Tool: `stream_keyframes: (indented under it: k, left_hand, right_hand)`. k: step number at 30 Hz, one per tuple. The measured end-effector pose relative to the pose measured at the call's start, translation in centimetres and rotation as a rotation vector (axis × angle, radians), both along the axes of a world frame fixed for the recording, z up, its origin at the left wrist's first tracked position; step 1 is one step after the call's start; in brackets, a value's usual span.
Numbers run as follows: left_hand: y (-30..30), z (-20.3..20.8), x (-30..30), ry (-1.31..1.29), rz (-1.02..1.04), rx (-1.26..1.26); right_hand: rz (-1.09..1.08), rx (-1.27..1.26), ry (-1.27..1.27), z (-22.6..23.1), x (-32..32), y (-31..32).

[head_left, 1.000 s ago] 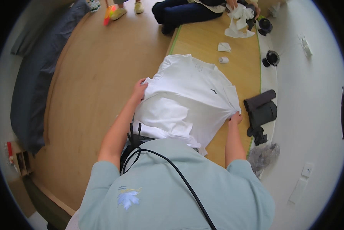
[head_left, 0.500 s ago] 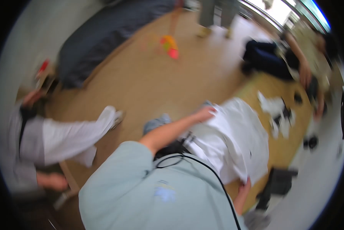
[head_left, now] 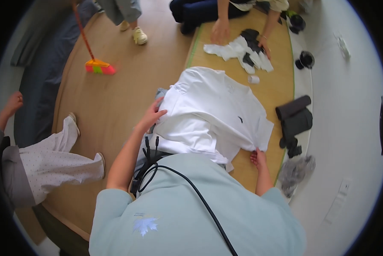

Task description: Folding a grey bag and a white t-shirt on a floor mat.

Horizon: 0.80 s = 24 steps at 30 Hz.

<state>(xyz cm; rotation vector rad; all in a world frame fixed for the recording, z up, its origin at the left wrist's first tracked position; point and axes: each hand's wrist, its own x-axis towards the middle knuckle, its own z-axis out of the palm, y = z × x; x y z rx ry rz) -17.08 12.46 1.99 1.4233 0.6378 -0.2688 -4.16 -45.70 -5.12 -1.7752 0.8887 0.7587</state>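
Note:
A white T-shirt (head_left: 200, 98) with a small dark mark on its front lies spread before me, rumpled at its near side, across my lap and the yellow mat. My left hand (head_left: 151, 114) is at the shirt's left edge, thumb and fingers apart, touching the cloth. At the right, my right hand (head_left: 258, 158) has its fingers curled on the shirt's edge near a sleeve. Grey-blue cloth (head_left: 160, 92) shows beneath the left edge. A black cable (head_left: 191, 185) runs down over my light green top.
Across the mat (head_left: 242, 166), a person's hands (head_left: 220, 32) are at white and dark cloth pieces (head_left: 238, 49). A white roll (head_left: 253, 79) lies nearer. Dark rolled items (head_left: 295, 115) and a plastic bag (head_left: 296, 173) line the wall. A broom (head_left: 99, 67) and other people are on the left.
The view has swung to the right and steadied. My left hand has moved from on top of the shirt to its left edge, fingers spread. My right hand still grips the shirt.

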Motion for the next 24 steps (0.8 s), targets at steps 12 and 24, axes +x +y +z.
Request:
stream_keyframes:
  k: [12, 24]
  left_hand:
    - [-1.0, -3.4, -16.0, -0.127, -0.217, 0.378]
    - [-0.5, -9.1, -11.4, -0.011, 0.035, 0.231]
  right_hand:
    - [0.785, 0.372, 0.372, 4.5, -8.1, 7.5]
    - [0.936, -0.105, -0.565, 5.7, 7.3, 14.6]
